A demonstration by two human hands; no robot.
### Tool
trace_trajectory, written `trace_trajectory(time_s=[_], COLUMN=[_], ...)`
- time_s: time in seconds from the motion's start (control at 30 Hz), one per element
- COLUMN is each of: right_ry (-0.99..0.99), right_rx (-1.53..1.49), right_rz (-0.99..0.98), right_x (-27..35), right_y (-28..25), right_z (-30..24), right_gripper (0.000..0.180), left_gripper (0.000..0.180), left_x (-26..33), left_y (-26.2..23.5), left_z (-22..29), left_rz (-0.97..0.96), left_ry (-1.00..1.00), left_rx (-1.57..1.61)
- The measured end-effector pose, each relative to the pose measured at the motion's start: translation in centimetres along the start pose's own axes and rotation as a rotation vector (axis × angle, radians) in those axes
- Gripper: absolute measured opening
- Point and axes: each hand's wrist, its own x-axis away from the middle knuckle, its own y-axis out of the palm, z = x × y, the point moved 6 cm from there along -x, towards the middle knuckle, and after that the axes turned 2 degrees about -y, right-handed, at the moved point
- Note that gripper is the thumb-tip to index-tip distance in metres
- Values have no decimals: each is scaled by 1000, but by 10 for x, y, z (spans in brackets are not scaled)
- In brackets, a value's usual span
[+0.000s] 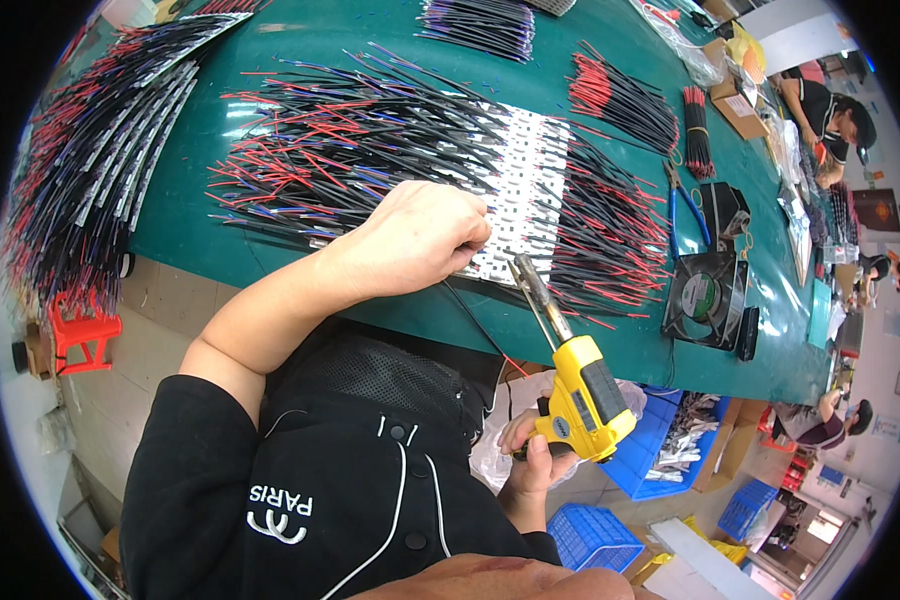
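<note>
My left hand [425, 235] is closed in a pinch over the near left part of a white panel of small circuit boards [535, 150]. A black wire with a red end [482, 328] comes out from under this hand and hangs past the table edge; its other end is hidden. My right hand [535, 450] grips the handle of a yellow soldering gun [582, 400]. The gun's metal tip and thin feed tube point up at the panel's near edge, close to my left fingers. Rows of black wires with red and blue ends [340, 150] spread from both sides of the panel.
On the green table [770, 345] lie wired panels [120, 130], wire bundles [620, 95], blue-handled pliers [685, 205] and a black fan [705, 298]. Below stand a blue bin [635, 470] and a red stool [82, 335]. Other people [830, 120] sit at the right.
</note>
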Motion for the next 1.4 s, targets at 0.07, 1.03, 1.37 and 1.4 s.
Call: trace_trajectory(time_s=[0.07, 1.03, 1.37, 1.4], right_ry=[-4, -65, -244, -282], right_rx=[-16, -116, -70, -69], right_rz=[9, 191, 275, 288], right_x=[-3, -7, -27, -29], right_y=[2, -19, -27, -27], right_z=[-1, -6, -25, -29], right_gripper=[53, 63, 63, 63], left_gripper=[8, 42, 44, 44], left_x=[1, 33, -5, 5], left_y=[-2, -81, -90, -98], left_z=[0, 139, 155, 150], left_rz=[21, 265, -70, -102], left_ry=[13, 732, 765, 787], left_rx=[-5, 155, 46, 34])
